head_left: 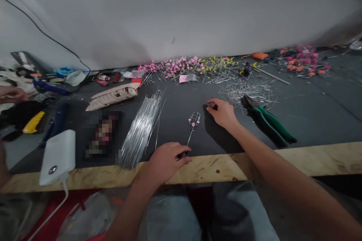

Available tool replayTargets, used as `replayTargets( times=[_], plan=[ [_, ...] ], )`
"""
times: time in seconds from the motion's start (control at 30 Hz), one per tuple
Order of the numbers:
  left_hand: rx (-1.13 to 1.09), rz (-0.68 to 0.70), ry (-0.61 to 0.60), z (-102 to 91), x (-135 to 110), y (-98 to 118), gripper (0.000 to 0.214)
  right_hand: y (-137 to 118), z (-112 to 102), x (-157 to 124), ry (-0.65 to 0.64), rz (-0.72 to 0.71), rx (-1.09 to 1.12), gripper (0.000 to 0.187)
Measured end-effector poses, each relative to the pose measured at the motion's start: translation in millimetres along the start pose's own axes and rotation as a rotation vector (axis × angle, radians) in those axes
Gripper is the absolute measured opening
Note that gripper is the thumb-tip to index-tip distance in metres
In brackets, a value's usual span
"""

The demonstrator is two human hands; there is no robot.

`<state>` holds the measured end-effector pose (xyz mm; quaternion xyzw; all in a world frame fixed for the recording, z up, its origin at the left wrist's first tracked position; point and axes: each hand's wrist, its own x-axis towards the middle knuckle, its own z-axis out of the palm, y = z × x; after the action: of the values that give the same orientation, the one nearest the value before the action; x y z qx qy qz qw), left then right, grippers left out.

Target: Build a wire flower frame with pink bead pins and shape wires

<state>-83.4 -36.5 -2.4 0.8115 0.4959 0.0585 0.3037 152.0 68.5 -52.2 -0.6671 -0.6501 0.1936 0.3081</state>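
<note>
Pinched one wire frame (194, 119), an oval metal grid with at least three pink beads (193, 124), by its thin stem (190, 136) in the left hand (166, 160), with its head over the dark tabletop (175, 115) at one o'clock from that hand. Held the right hand (223, 113) at three o'clock from the frame, but could not tell it gripping or empty. Saw one sheaf of straight shiny wires (141, 128) at nine, one pink heap (182, 64) of beaded wires at eleven, one yellow heap (220, 62) at one, and one pair of smooth-handled green pliers (275, 121) at three.
</note>
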Motion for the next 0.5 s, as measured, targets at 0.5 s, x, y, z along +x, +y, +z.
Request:
replayTargets(
  times=[0.5],
  plan=[
    [-0.198,0.033,0.251,9.0,45.5,0.2,0.035,-6.0,-2.2,7.0,-0.128,0.070,0.706,0.023]
  ],
)
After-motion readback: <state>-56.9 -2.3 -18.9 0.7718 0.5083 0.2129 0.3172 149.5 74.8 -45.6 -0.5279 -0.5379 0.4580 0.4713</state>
